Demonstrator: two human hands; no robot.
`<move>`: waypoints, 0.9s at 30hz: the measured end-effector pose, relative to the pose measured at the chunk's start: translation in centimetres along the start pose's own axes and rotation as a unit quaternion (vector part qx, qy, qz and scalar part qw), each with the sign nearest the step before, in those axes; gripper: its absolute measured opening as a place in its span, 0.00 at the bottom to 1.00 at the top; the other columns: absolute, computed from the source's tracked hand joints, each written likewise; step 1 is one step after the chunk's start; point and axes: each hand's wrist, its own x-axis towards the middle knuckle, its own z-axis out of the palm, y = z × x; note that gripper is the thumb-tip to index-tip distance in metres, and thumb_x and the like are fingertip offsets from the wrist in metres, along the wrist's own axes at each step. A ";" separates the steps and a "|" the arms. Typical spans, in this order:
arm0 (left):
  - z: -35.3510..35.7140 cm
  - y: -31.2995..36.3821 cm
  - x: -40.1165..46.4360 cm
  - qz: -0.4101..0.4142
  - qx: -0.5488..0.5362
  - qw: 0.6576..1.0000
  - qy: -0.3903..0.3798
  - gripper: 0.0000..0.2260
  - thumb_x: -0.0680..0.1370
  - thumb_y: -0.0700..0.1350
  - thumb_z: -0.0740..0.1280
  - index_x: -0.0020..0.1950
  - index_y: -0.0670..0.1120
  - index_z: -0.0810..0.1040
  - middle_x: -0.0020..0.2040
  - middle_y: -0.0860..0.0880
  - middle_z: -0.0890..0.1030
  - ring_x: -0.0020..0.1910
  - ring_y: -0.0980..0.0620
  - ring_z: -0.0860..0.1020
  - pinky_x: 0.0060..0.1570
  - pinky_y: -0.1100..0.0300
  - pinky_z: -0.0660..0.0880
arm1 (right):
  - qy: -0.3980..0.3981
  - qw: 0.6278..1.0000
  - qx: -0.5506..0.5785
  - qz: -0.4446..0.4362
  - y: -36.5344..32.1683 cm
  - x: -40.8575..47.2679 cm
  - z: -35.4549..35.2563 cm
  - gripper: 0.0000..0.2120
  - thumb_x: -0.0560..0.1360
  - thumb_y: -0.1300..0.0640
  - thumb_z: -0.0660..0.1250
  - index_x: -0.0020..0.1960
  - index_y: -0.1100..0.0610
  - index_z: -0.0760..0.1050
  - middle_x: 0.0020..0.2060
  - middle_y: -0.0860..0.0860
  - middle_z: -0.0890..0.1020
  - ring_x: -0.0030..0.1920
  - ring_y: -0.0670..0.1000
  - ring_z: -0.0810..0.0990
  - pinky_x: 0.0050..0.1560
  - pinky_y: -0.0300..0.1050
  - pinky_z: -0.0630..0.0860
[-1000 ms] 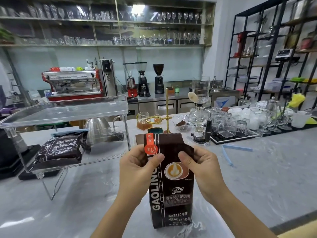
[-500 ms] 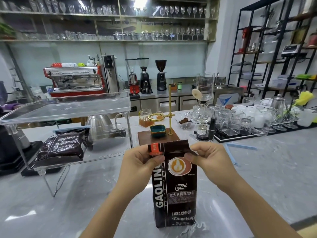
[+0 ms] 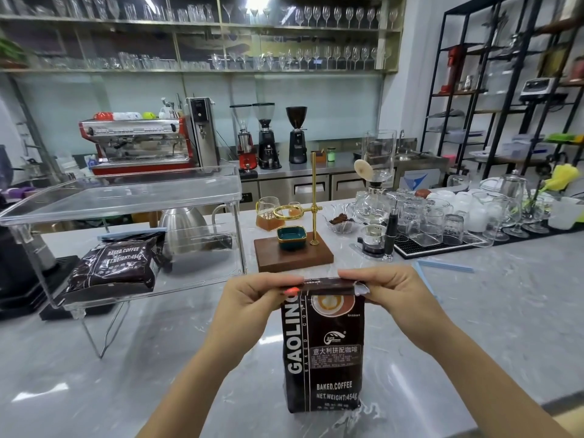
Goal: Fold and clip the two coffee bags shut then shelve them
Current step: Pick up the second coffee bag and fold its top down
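Observation:
A dark brown coffee bag [image 3: 325, 349] stands upright on the grey marble counter in front of me. Its top is rolled down into a flat fold. My left hand [image 3: 252, 298] pinches the fold's left end and my right hand [image 3: 388, 292] pinches its right end. A second coffee bag [image 3: 117, 263] lies flat on the lower level of the clear acrylic shelf [image 3: 132, 197] at the left, with a pale blue clip along its far edge. Another pale blue clip [image 3: 445, 266] lies on the counter right of my right hand.
A wooden drip stand [image 3: 294, 254] with a brass pole and a teal dish stands just behind the bag. A steel kettle [image 3: 186, 229] sits behind the shelf. Glasses and cups on a black mat [image 3: 442, 222] crowd the right. Bare counter lies left and right of the bag.
The bag's top has been folded down twice, so the bag is shorter. Both hands moved from the bag's front to its folded top edge.

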 end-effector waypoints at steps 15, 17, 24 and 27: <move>0.7 0.4 -1.2 0.000 -0.022 0.999 0.030 0.04 0.73 0.40 0.73 0.41 0.40 0.87 0.38 0.43 0.87 0.36 0.52 0.84 0.35 0.65 0.78 | 0.052 0.998 0.003 -0.046 0.1 -0.9 1.3 0.05 0.70 0.64 0.72 0.45 0.60 0.86 0.36 0.56 0.87 0.35 0.48 0.84 0.38 0.37 0.79; 1.1 0.4 -1.4 -0.001 -0.018 0.999 0.046 0.01 0.71 0.37 0.75 0.40 0.40 0.86 0.36 0.43 0.87 0.34 0.50 0.84 0.33 0.61 0.79 | 0.038 0.999 0.014 -0.025 0.3 -0.8 1.5 0.13 0.70 0.67 0.72 0.53 0.58 0.84 0.38 0.59 0.87 0.37 0.50 0.85 0.40 0.40 0.80; 2.1 0.0 -2.0 -0.065 -0.056 0.996 0.037 0.09 0.67 0.44 0.76 0.46 0.45 0.85 0.40 0.42 0.87 0.38 0.45 0.85 0.38 0.52 0.83 | 0.013 1.000 -0.007 0.012 0.6 -0.8 2.6 0.09 0.65 0.57 0.75 0.43 0.60 0.85 0.35 0.56 0.86 0.35 0.50 0.84 0.35 0.39 0.78; 2.9 -0.4 -2.3 -0.073 -0.073 0.993 0.053 0.08 0.65 0.47 0.76 0.41 0.46 0.86 0.38 0.42 0.87 0.37 0.45 0.85 0.42 0.48 0.82 | 0.038 0.999 0.019 0.002 1.0 -1.0 3.5 0.08 0.64 0.56 0.75 0.40 0.60 0.83 0.34 0.57 0.85 0.35 0.52 0.83 0.35 0.41 0.78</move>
